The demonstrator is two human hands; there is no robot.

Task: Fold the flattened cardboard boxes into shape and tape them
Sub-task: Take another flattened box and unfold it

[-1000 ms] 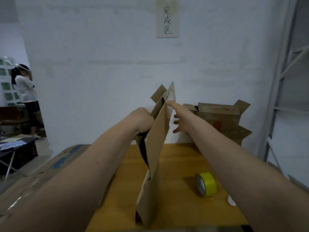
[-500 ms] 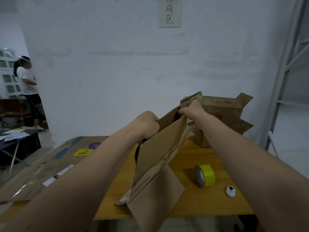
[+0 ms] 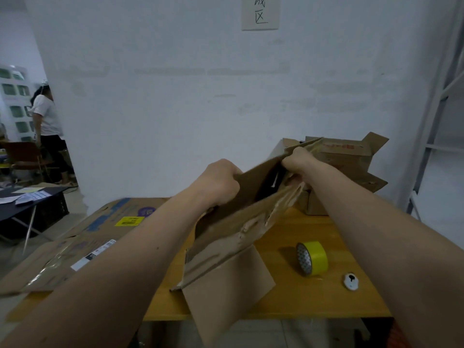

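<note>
A brown cardboard box (image 3: 226,237) hangs above the wooden table (image 3: 296,302), partly spread open with a dark gap showing inside. My left hand (image 3: 221,182) is closed on its near-left top edge. My right hand (image 3: 297,159) grips the far-right top edge, so the two hands hold opposite sides apart. A loose bottom flap (image 3: 226,292) hangs down past the table's front edge. A roll of yellow tape (image 3: 312,258) stands on edge on the table at the right, away from both hands.
A shaped cardboard box (image 3: 349,167) with raised flaps stands at the back right against the white wall. Flattened cardboard sheets (image 3: 82,242) lie across the table's left side. A small white round object (image 3: 350,281) lies near the tape. A person (image 3: 47,129) stands far left. A metal shelf frame (image 3: 437,116) rises at right.
The box was held upright and nearly flat; it has tilted down to the right and spread open. My right hand went from an open touch to a grip on its far edge.
</note>
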